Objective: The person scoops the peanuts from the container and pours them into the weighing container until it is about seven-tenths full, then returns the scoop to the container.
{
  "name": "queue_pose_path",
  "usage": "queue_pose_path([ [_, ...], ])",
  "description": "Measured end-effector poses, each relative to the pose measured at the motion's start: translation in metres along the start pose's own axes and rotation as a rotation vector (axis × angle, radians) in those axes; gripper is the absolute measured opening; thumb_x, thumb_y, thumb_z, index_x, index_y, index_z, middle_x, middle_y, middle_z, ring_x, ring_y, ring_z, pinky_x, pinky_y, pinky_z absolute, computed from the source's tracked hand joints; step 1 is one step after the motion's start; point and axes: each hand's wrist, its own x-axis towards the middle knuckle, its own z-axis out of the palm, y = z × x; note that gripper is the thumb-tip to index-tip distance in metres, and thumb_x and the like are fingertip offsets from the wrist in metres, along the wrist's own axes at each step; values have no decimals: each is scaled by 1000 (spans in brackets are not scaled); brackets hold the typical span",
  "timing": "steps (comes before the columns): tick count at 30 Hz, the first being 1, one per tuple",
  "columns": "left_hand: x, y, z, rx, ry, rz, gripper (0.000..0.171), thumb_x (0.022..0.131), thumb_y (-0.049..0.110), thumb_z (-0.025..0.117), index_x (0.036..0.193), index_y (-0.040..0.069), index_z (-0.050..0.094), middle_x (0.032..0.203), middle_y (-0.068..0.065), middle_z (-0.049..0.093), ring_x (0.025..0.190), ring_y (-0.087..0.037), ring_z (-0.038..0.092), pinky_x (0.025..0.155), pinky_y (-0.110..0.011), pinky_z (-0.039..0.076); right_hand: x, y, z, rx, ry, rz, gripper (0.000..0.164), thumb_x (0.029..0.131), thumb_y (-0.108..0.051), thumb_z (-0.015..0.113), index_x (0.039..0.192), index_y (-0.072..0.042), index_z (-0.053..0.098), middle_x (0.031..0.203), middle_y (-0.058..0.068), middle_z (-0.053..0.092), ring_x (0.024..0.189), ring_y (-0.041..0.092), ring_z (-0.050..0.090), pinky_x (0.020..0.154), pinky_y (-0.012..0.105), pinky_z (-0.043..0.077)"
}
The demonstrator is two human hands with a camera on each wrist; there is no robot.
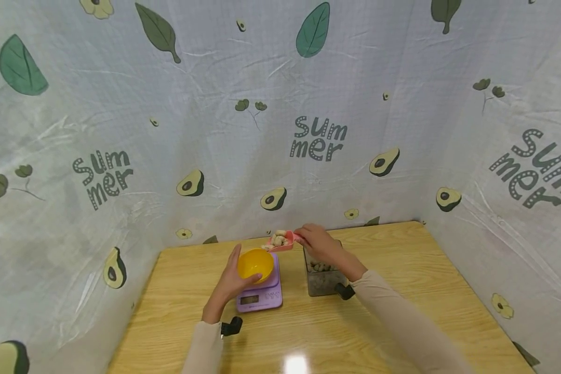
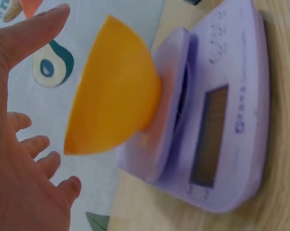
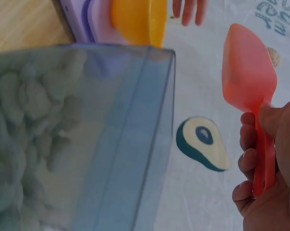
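Note:
My right hand [image 1: 321, 245] grips the handle of a pink scoop [image 3: 248, 72], fingers curled round it. Whole peanuts [image 1: 279, 239] fill the scoop, held above the far right rim of a yellow bowl [image 1: 251, 264]. That bowl stands on the platform of a purple kitchen scale [image 1: 271, 300], whose display cannot be read. Beside the bowl's left side is my left hand [image 1: 231, 280], thumb spread from the fingers. In the left wrist view a gap shows between this hand [image 2: 24, 115] and the bowl [image 2: 116, 91].
Right of the scale stands a clear box [image 3: 121, 144] with many peanuts inside, under my right forearm. The wooden table [image 1: 168, 311] meets a printed cloth [image 1: 224, 218] behind and at the sides. Black wrist cameras [image 1: 232, 325] sit on both wrists.

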Motion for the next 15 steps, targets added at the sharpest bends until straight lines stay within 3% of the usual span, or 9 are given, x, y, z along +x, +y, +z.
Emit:
queue_pose_path([
  [8, 0, -17, 4, -20, -56, -54, 122, 74, 50, 82, 158, 5, 7, 162, -26, 15, 145, -48, 27, 117, -63, 23, 11, -10, 13, 45, -82, 50, 28, 102, -19, 52, 122, -4, 65, 110, 10, 68, 103, 26, 63, 94, 41, 52],
  [15, 1, -20, 5, -36, -59, -45, 118, 75, 47, 82, 156, -3, 11, 158, -28, 25, 143, -47, 33, 116, -61, 26, 19, -14, 25, 17, -148, 90, 31, 104, -26, 49, 124, -8, 65, 111, 6, 68, 103, 22, 63, 96, 38, 52],
])
